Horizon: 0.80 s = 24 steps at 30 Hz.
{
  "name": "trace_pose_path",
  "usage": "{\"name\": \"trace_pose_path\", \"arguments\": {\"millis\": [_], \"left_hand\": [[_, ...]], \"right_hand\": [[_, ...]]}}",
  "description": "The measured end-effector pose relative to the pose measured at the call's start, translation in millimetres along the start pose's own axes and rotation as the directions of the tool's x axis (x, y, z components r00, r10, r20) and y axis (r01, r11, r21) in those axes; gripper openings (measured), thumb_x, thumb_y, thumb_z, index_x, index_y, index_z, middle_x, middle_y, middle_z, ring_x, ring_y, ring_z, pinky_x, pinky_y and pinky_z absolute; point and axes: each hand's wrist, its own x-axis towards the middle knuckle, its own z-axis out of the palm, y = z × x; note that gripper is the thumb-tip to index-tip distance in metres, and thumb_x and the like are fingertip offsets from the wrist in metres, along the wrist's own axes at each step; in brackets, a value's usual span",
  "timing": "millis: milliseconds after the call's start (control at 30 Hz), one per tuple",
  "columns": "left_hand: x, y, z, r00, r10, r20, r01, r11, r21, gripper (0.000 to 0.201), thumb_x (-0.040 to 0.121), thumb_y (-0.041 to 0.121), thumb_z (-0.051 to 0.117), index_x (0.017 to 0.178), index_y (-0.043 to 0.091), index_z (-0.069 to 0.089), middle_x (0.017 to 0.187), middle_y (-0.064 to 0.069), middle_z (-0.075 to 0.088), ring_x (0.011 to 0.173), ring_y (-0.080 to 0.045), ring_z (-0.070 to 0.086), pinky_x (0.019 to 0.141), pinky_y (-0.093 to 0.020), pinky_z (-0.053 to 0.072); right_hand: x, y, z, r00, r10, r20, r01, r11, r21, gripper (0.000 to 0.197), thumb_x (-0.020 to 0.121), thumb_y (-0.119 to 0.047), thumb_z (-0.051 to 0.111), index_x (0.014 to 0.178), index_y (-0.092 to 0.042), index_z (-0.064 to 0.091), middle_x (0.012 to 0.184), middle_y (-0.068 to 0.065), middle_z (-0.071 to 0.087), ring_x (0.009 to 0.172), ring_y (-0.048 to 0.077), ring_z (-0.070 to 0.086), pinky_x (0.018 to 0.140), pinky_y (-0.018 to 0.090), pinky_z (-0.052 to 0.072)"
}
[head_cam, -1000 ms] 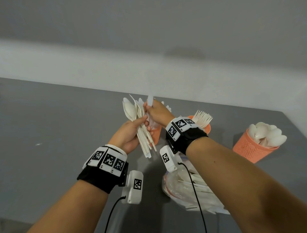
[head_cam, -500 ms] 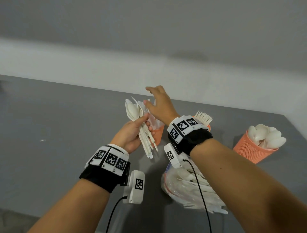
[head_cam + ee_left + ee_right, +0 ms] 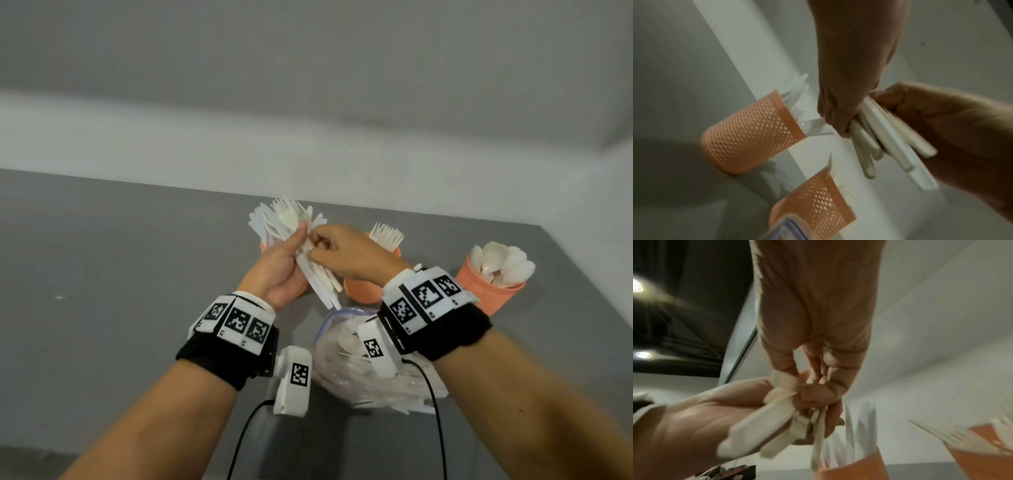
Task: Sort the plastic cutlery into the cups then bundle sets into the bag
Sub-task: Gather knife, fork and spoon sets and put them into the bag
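Note:
My left hand (image 3: 279,270) grips a bundle of white plastic cutlery (image 3: 294,236) held up above the grey table (image 3: 102,274); its handles (image 3: 898,146) fan out below my palm. My right hand (image 3: 337,255) pinches pieces in the middle of that bundle (image 3: 781,408). Three orange mesh cups stand behind: a knife cup (image 3: 752,136) mostly hidden by my left hand in the head view, a fork cup (image 3: 368,287), and a spoon cup (image 3: 493,284). A clear zip bag (image 3: 346,363) holding cutlery lies under my right wrist.
The table's right edge runs close behind the spoon cup. A pale wall rises behind the table. Cables hang from both wrist cameras toward the near edge. Bare grey table surface stretches to the left.
My right hand, stretched open above the bundle half a second ago, has come back down and now pinches the cutlery. The left hand has tilted the bundle, fanning its tops.

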Motion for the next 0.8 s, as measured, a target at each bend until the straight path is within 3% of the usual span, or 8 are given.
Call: {"name": "trace_pose_path", "arguments": {"millis": [100, 200, 300, 467, 533, 600, 700, 800], "left_hand": [[1.0, -6.4, 3.8, 1.0, -0.018, 0.001, 0.018, 0.999, 0.027, 0.034, 0.1, 0.021, 0.034, 0.122, 0.003, 0.052, 0.103, -0.015, 0.068, 0.091, -0.023, 0.069, 0.077, -0.039, 0.058], [2.7, -14.1, 8.3, 0.998, -0.05, -0.035, 0.053, 0.994, 0.094, 0.037, 0.098, 0.014, 0.038, 0.133, 0.003, 0.044, 0.108, -0.018, 0.064, 0.095, -0.029, 0.066, 0.072, -0.042, 0.057], [4.8, -20.4, 10.4, 0.999, -0.031, -0.042, 0.035, 0.994, 0.107, 0.032, 0.097, 0.009, 0.039, 0.127, 0.004, 0.048, 0.108, -0.018, 0.064, 0.092, -0.029, 0.066, 0.067, -0.04, 0.058], [4.9, -27.2, 18.2, 0.999, -0.02, -0.043, 0.024, 0.995, 0.096, 0.024, 0.099, 0.015, 0.038, 0.101, 0.002, 0.057, 0.091, -0.014, 0.068, 0.082, -0.024, 0.068, 0.079, -0.042, 0.054], [3.5, -27.3, 22.1, 0.999, -0.016, -0.045, 0.019, 0.998, 0.061, 0.023, 0.098, 0.014, 0.039, 0.096, 0.001, 0.058, 0.082, -0.013, 0.07, 0.075, -0.022, 0.07, 0.081, -0.039, 0.054], [2.6, -26.5, 24.6, 0.998, -0.02, -0.052, 0.023, 0.999, 0.048, 0.021, 0.098, 0.013, 0.04, 0.096, 0.002, 0.057, 0.082, -0.013, 0.07, 0.077, -0.022, 0.069, 0.083, -0.04, 0.053], [1.7, -25.6, 26.1, 0.996, -0.024, -0.087, 0.029, 0.998, 0.057, 0.021, 0.097, 0.015, 0.043, 0.108, 0.001, 0.055, 0.097, -0.017, 0.065, 0.091, -0.027, 0.064, 0.091, -0.045, 0.047], [1.5, -24.5, 25.8, 0.993, -0.015, -0.119, 0.026, 0.996, 0.084, 0.015, 0.093, 0.014, 0.05, 0.095, 0.004, 0.061, 0.088, -0.012, 0.065, 0.082, -0.024, 0.066, 0.076, -0.04, 0.054]], "right_hand": [[-9.8, 11.7, -4.4, 0.993, 0.099, -0.057, -0.09, 0.985, 0.146, 0.015, 0.09, -0.011, 0.047, 0.084, 0.0, 0.055, 0.066, 0.002, 0.045, 0.06, 0.013, 0.04, 0.055, 0.024, 0.03], [-18.8, 20.4, -3.4, 0.983, 0.161, -0.09, -0.141, 0.971, 0.193, 0.015, 0.092, -0.013, 0.043, 0.088, -0.005, 0.055, 0.073, 0.004, 0.049, 0.065, 0.013, 0.044, 0.051, 0.016, 0.032], [-26.7, 24.7, 2.2, 0.972, 0.159, -0.17, -0.122, 0.97, 0.209, 0.013, 0.094, -0.014, 0.044, 0.099, -0.011, 0.056, 0.07, -0.006, 0.049, 0.063, 0.005, 0.045, 0.053, 0.008, 0.036], [-35.1, 27.0, 10.3, 0.926, 0.086, -0.367, -0.036, 0.989, 0.143, 0.017, 0.092, -0.014, 0.053, 0.096, -0.002, 0.065, 0.07, -0.011, 0.042, 0.076, 0.014, 0.045, 0.062, 0.019, 0.028], [-36.8, 27.2, 12.0, 0.92, 0.115, -0.376, -0.039, 0.978, 0.204, 0.018, 0.091, -0.012, 0.054, 0.106, -0.004, 0.061, 0.068, -0.012, 0.041, 0.074, 0.009, 0.047, 0.064, 0.017, 0.032], [-38.5, 27.5, 13.4, 0.91, 0.143, -0.388, -0.032, 0.96, 0.279, 0.022, 0.091, -0.011, 0.055, 0.112, -0.007, 0.054, 0.066, -0.01, 0.044, 0.073, 0.0, 0.049, 0.065, 0.012, 0.039], [-40.9, 27.3, 16.2, 0.863, 0.024, -0.504, 0.034, 0.994, 0.104, 0.012, 0.088, -0.009, 0.058, 0.099, -0.005, 0.06, 0.082, -0.001, 0.052, 0.08, 0.01, 0.048, 0.074, 0.021, 0.037], [-44.7, 22.3, 16.9, 0.845, -0.105, -0.524, 0.119, 0.993, -0.007, 0.015, 0.089, -0.013, 0.057, 0.1, -0.005, 0.061, 0.093, 0.004, 0.051, 0.086, 0.013, 0.047, 0.073, 0.015, 0.034]]}}
